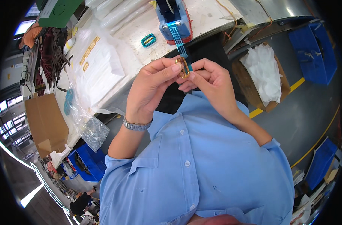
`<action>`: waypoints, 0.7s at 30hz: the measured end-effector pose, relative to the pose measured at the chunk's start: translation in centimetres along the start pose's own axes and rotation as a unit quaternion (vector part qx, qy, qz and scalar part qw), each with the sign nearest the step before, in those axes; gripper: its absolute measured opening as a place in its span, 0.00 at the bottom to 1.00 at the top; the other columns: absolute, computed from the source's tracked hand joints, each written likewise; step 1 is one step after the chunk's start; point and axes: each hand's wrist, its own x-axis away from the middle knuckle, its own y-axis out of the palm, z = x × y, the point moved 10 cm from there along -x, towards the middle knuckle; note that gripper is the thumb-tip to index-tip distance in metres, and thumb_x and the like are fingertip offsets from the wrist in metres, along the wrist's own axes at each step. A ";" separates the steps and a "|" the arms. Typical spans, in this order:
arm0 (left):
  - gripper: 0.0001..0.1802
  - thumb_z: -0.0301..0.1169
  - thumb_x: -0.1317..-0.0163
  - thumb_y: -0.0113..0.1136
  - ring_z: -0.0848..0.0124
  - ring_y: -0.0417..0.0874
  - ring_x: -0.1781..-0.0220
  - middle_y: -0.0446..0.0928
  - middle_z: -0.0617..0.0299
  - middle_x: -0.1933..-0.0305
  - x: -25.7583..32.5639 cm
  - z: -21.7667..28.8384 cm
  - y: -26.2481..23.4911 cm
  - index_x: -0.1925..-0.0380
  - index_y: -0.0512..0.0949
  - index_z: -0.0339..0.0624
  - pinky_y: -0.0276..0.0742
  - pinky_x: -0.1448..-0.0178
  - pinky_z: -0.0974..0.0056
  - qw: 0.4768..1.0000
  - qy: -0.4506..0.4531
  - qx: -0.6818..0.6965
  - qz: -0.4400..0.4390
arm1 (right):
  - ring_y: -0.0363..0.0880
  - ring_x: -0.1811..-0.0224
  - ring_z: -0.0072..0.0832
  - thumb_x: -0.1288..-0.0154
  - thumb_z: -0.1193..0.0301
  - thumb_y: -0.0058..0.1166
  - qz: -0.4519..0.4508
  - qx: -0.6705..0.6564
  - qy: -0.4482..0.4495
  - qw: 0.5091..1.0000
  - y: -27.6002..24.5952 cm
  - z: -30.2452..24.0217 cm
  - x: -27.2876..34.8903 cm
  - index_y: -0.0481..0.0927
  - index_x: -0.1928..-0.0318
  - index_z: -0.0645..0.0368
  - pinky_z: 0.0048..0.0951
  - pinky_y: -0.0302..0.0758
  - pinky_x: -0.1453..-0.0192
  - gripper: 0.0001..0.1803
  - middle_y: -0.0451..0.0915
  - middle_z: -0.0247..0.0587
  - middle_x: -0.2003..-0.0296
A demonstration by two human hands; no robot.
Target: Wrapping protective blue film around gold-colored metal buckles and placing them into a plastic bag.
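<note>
Both hands meet just off the bench edge around a small gold buckle (184,67). My left hand (156,78) pinches its near-left side between thumb and fingers. The thumb of my right hand (213,80) presses against its lower right side, with the fingers curled behind. Blue translucent tape (177,40) runs down in strands from a blue tape dispenser (178,23) to the buckle. A bit of teal tape shows behind the buckle, by the right fingers. On the bench left of the dispenser lies another buckle (148,40), its frame teal with a gold bar.
Several gold buckles (85,66) lie on a white plastic sheet (103,75) at left. A clear bag (90,127) hangs at the bench (137,30) edge. A carton (281,80) of white wrapping stands at right, near a blue bin (314,56). A brown carton (47,120) is far left.
</note>
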 end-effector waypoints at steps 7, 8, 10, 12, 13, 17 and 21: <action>0.07 0.29 0.26 0.69 0.70 0.87 0.48 0.88 0.56 0.48 -0.6 0.2 0.4 0.54 0.86 0.37 0.84 0.38 0.61 1.000 0.011 -0.008 0.026 | 0.92 0.55 0.28 0.18 0.77 0.52 0.011 -0.004 -0.014 1.000 -0.1 -0.1 0.0 0.79 0.42 0.73 0.28 0.88 0.48 0.12 0.92 0.49 0.56; 0.08 0.29 0.27 0.70 0.72 0.88 0.53 0.89 0.60 0.55 -0.6 0.2 0.4 0.54 0.86 0.36 0.84 0.42 0.64 0.999 0.010 -0.010 0.036 | 0.92 0.55 0.28 0.18 0.77 0.52 0.012 -0.004 -0.014 1.000 -0.2 0.0 0.0 0.79 0.42 0.73 0.28 0.88 0.48 0.12 0.92 0.49 0.56; 0.08 0.30 0.26 0.70 0.72 0.88 0.53 0.89 0.60 0.55 -0.5 0.2 0.4 0.55 0.86 0.36 0.84 0.42 0.64 0.999 0.012 -0.006 0.032 | 0.92 0.55 0.28 0.18 0.77 0.52 0.020 0.018 -0.024 0.999 -0.3 -0.2 0.0 0.80 0.40 0.75 0.28 0.89 0.48 0.14 0.92 0.49 0.56; 0.08 0.30 0.26 0.70 0.73 0.88 0.53 0.88 0.60 0.55 -0.4 0.3 0.4 0.55 0.87 0.37 0.84 0.42 0.64 0.999 0.015 -0.001 0.029 | 0.92 0.55 0.28 0.18 0.78 0.52 0.021 0.018 -0.022 0.999 -0.4 -0.1 0.0 0.80 0.39 0.75 0.28 0.89 0.47 0.15 0.92 0.49 0.56; 0.08 0.29 0.27 0.70 0.73 0.88 0.54 0.88 0.60 0.55 -0.3 0.6 0.4 0.55 0.87 0.37 0.84 0.42 0.64 0.999 0.028 -0.012 0.032 | 0.92 0.55 0.28 0.18 0.78 0.51 0.022 0.018 -0.021 0.999 -0.4 0.0 0.1 0.80 0.39 0.75 0.28 0.89 0.47 0.15 0.92 0.49 0.56; 0.07 0.31 0.26 0.70 0.71 0.86 0.45 0.87 0.52 0.42 -0.4 0.7 -0.1 0.56 0.85 0.39 0.81 0.35 0.60 0.998 0.016 -0.045 0.032 | 0.92 0.55 0.28 0.18 0.79 0.51 0.018 0.034 -0.034 0.999 -0.2 -0.6 0.1 0.81 0.38 0.74 0.29 0.89 0.46 0.15 0.92 0.49 0.56; 0.08 0.32 0.26 0.70 0.70 0.86 0.46 0.87 0.51 0.41 -0.6 0.9 0.4 0.56 0.86 0.39 0.81 0.35 0.60 0.997 0.017 -0.067 0.037 | 0.92 0.54 0.29 0.18 0.79 0.50 0.015 0.041 -0.034 0.998 -0.1 -0.5 0.2 0.81 0.38 0.73 0.29 0.88 0.46 0.16 0.92 0.50 0.54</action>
